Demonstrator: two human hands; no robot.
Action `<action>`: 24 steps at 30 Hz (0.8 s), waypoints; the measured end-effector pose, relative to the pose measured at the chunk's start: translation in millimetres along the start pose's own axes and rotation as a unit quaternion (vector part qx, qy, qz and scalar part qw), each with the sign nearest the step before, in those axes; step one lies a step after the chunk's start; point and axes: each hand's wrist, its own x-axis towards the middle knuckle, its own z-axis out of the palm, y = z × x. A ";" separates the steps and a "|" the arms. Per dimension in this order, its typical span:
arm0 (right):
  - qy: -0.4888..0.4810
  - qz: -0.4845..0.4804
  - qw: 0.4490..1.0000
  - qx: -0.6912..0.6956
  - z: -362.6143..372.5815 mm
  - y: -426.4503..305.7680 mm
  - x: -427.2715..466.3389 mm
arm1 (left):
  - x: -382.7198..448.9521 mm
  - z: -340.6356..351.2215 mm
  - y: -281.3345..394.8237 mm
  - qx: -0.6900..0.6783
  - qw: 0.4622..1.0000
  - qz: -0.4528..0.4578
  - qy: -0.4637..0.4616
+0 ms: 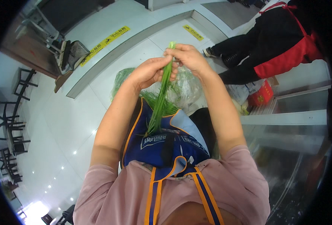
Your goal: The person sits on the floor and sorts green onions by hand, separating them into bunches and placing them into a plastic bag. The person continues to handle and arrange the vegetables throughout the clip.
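Observation:
A bunch of long green leafy stalks, probably chives (160, 98), hangs from both my hands, its pale cut ends up and its tips over my blue apron (151, 150). My left hand (154, 70) is closed around the bunch below the ends. The fingers of my right hand (187, 57) pinch it close to the top. More green stalks (168, 108) lie beyond the apron's upper edge, below my hands. Behind them are a green plastic bag (122, 78) and a clear plastic bag (189, 87) on the floor.
A person in black trousers with a red apron (284, 60) stands at the upper right. Near them are a red box (261, 92) and plastic bags. A raised floor ledge (98, 70) with yellow warning strips runs across the top. A dustpan (77, 53) stands upper left; chairs (18, 135) line the far left.

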 end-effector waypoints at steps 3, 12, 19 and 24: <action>-0.054 -0.012 0.995 0.084 -5.5 45.9 30.2 | 19.4 -34.8 -20.6 0.016 0.998 -0.010 0.068; -0.088 0.301 0.934 -0.173 4.9 413.1 59.7 | 52.8 -200.1 -120.4 -0.007 0.867 -0.105 0.488; 0.028 0.686 0.727 0.023 34.7 577.7 -21.1 | 106.8 -213.0 -163.2 -0.054 0.864 -0.212 0.453; 0.049 0.759 0.607 0.229 109.6 576.8 -31.6 | 111.9 -213.3 -174.3 0.024 0.832 -0.361 0.420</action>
